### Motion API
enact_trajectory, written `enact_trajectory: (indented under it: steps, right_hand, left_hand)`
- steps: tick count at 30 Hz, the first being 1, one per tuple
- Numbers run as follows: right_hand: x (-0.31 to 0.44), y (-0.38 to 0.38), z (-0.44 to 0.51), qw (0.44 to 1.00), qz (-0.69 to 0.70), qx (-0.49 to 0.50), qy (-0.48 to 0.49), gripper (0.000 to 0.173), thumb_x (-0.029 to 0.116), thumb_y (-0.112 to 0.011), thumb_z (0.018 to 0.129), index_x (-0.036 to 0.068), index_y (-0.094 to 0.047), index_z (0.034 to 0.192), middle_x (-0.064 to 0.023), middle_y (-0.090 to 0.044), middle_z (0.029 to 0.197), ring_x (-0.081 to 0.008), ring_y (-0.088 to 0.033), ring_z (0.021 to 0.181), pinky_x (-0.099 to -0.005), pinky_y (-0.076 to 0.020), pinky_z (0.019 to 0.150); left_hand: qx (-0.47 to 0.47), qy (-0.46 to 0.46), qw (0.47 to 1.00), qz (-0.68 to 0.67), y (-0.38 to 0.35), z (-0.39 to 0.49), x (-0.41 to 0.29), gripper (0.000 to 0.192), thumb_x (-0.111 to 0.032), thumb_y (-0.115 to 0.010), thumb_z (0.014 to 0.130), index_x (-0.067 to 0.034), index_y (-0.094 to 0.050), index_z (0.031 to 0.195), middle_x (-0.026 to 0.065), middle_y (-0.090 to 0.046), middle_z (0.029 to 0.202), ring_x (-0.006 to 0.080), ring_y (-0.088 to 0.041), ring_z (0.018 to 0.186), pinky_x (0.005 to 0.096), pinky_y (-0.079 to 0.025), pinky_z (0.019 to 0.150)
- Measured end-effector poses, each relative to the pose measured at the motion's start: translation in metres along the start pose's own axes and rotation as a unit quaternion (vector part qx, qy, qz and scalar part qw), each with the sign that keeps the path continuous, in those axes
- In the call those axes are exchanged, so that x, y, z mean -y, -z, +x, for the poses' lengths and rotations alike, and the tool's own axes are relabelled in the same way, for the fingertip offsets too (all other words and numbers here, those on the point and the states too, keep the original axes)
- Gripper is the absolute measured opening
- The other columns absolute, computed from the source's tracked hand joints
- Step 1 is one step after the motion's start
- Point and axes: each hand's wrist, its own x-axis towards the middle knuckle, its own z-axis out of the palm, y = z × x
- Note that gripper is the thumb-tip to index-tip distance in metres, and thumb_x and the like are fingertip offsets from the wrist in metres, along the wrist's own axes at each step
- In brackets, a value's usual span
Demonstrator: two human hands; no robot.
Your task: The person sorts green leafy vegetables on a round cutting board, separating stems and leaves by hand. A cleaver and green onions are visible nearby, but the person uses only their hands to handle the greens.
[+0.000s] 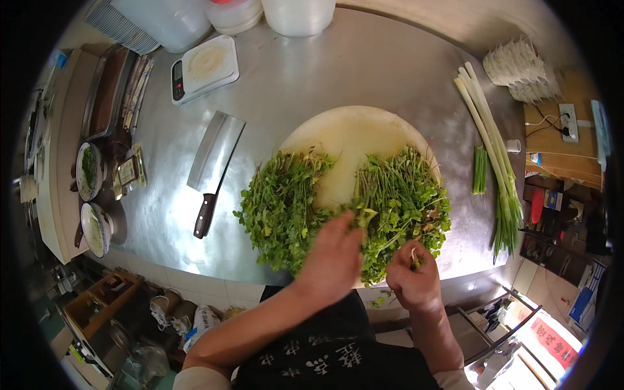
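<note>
A round chopping board (360,126) carries two heaps of leafy green herb that looks like coriander, a left heap (287,209) and a right heap (404,195). My left hand (334,258) is blurred and reaches over the gap between them. Its fingertips are by a yellowish-green leaf (368,213); whether they pinch it I cannot tell. Close to the board's front edge, my right hand (414,278) is curled around small herb scraps (417,261), with a pale stem poking out. Some leaves hang below that fist.
Left of the board lies a cleaver (217,156) with a dark handle. A kitchen scale (204,68) sits farther back. Long scallions (492,146) and a short cut bundle (479,170) lie at right. Two bowls (90,170) stand along the left side; plastic tubs (297,14) line the back.
</note>
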Motion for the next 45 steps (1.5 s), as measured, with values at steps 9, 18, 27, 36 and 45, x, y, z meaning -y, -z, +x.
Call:
enact_trajectory:
  steps: [9, 18, 27, 36, 45]
  right_hand:
    - [0.002, -0.038, 0.058, 0.999, -0.028, -0.033, -0.016, 0.013, 0.015, -0.071, 0.099, 0.004, -0.064, 0.097, 0.0037, -0.055, 0.073, -0.0073, -0.050, 0.060, -0.0260, -0.0396, 0.055]
    - [-0.019, -0.099, 0.156, 0.876, -0.430, -0.085, 0.200, 0.024, 0.019, -0.073, 0.093, 0.002, -0.075, 0.110, -0.0189, -0.077, 0.100, -0.0376, -0.073, 0.087, -0.0422, -0.0573, 0.081]
    - [-0.029, -0.115, 0.168, 0.812, -0.540, -0.066, 0.213, 0.024, 0.021, -0.072, 0.092, 0.004, -0.074, 0.109, -0.0221, -0.074, 0.099, -0.0397, -0.072, 0.091, -0.0461, -0.0574, 0.082]
    - [0.003, -0.071, 0.144, 0.998, 0.000, 0.040, -0.043, 0.014, 0.011, -0.070, 0.095, 0.005, -0.065, 0.106, 0.0004, -0.063, 0.080, -0.0110, -0.056, 0.063, -0.0293, -0.0455, 0.059]
    - [0.009, -0.072, 0.122, 0.996, -0.035, 0.063, -0.044, 0.014, 0.008, -0.072, 0.095, 0.008, -0.063, 0.105, 0.0040, -0.057, 0.074, -0.0047, -0.048, 0.056, -0.0234, -0.0356, 0.050]
  left_hand:
    - [-0.118, 0.176, 0.971, 0.110, 0.060, 0.043, 0.074, 0.048, -0.021, -0.082, 0.086, 0.003, -0.063, 0.124, 0.0228, -0.064, 0.119, 0.0419, -0.058, 0.115, 0.0494, -0.047, 0.103]
    - [-0.120, 0.221, 0.967, 0.040, 0.058, 0.047, 0.095, 0.028, -0.013, -0.076, 0.087, 0.004, -0.068, 0.108, 0.0218, -0.068, 0.105, 0.0410, -0.063, 0.103, 0.0488, -0.051, 0.094]
    - [-0.127, 0.215, 0.968, 0.035, 0.060, 0.045, 0.096, 0.026, -0.012, -0.076, 0.087, 0.002, -0.070, 0.108, 0.0210, -0.069, 0.106, 0.0399, -0.064, 0.104, 0.0476, -0.052, 0.093]
    - [-0.152, 0.209, 0.966, -0.028, 0.068, 0.043, 0.093, 0.029, -0.012, -0.077, 0.087, 0.000, -0.068, 0.111, 0.0215, -0.068, 0.112, 0.0421, -0.062, 0.110, 0.0492, -0.051, 0.098]
    - [-0.152, 0.055, 0.978, -0.130, 0.078, 0.041, 0.052, 0.041, -0.006, -0.078, 0.091, -0.004, -0.066, 0.130, 0.0116, -0.069, 0.118, 0.0242, -0.068, 0.106, 0.0341, -0.056, 0.088]
